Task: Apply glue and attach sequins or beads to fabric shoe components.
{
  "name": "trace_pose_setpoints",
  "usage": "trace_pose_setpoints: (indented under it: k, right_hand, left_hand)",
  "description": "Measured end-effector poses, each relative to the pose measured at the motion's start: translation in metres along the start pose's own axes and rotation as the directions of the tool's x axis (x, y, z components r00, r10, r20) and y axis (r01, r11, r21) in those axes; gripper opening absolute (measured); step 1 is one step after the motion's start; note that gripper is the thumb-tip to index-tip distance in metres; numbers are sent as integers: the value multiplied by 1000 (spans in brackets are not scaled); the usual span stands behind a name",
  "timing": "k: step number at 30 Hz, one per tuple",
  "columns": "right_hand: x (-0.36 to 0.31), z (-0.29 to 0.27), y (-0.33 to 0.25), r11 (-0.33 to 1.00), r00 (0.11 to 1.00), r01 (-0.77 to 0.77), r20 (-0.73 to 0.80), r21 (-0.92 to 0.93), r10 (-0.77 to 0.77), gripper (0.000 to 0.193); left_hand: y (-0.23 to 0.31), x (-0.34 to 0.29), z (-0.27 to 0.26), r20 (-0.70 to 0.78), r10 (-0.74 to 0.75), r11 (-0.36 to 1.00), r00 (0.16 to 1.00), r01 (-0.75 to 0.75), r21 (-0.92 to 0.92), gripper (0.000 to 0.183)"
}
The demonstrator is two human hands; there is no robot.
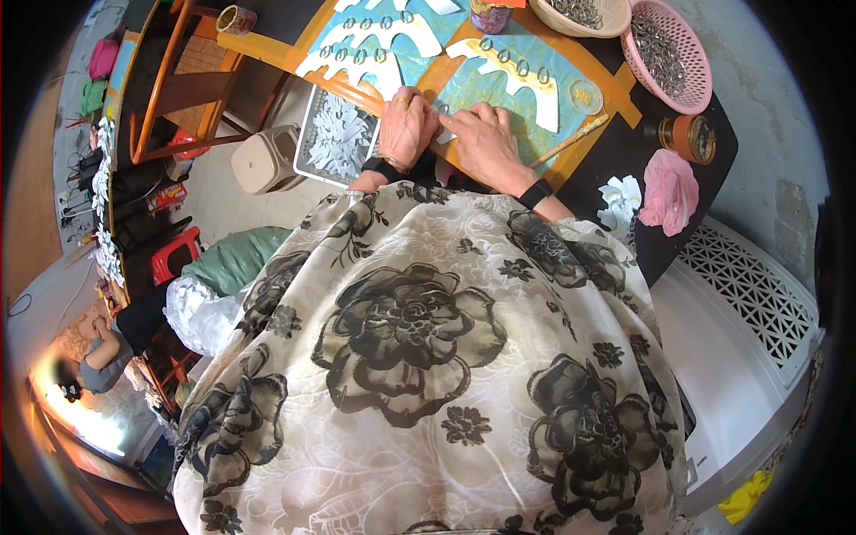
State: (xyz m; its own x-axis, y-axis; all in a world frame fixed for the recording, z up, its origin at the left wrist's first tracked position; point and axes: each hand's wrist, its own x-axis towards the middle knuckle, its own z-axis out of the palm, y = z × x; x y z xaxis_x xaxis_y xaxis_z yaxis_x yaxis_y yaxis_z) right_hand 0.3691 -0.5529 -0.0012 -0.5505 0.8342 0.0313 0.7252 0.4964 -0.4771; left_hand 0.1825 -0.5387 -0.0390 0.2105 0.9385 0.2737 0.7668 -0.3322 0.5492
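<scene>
At the near edge of the table, my left hand (406, 129) and my right hand (486, 147) meet with their fingers bent. A small white piece (446, 137) shows between them, mostly hidden by the fingers; a metal ring (444, 110) lies just beyond. Both hands look closed on that piece. Past my right hand, a white curved strip (545, 105) bearing several metal rings rests on a blue sheet (464, 89). More such ringed strips (385, 78) lie beyond my left hand. To the right of my right hand is a thin brush or stick (571, 141).
A white basket (301, 147) of white cutouts stands left of my hands. A pink basket (704, 71) and a cream basket (615, 27) hold metal rings. An amber jar (700, 140) and pink cloth (669, 192) lie right. Left are a stool (266, 160), a chair and another person (107, 352).
</scene>
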Motion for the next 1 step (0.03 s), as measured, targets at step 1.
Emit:
trace_pose_setpoints:
  k: [1]
  right_hand:
    - [0,0,-3,1000,999,-11,40,-26,12,45]
  left_hand:
    - [1,-2,0,-7,-25,1000,1000,25,-6,15]
